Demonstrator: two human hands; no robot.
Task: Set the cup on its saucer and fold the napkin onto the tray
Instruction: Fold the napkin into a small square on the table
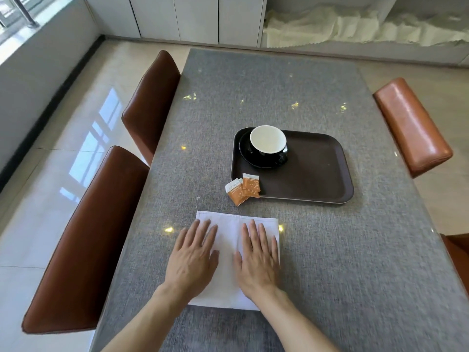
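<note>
A black cup (269, 146) with a white inside stands on a black saucer (245, 153) in the far left corner of a dark brown tray (317, 174). A white napkin (228, 240) lies flat on the grey table in front of the tray. My left hand (193, 257) and my right hand (257, 257) rest palm down on the napkin, side by side, fingers spread and holding nothing.
Two orange sachets (243, 188) lie at the tray's near left corner, one on the rim and one on the table (253, 97). Brown leather chairs stand at the left (83, 237) and right (411, 123) edges of the table.
</note>
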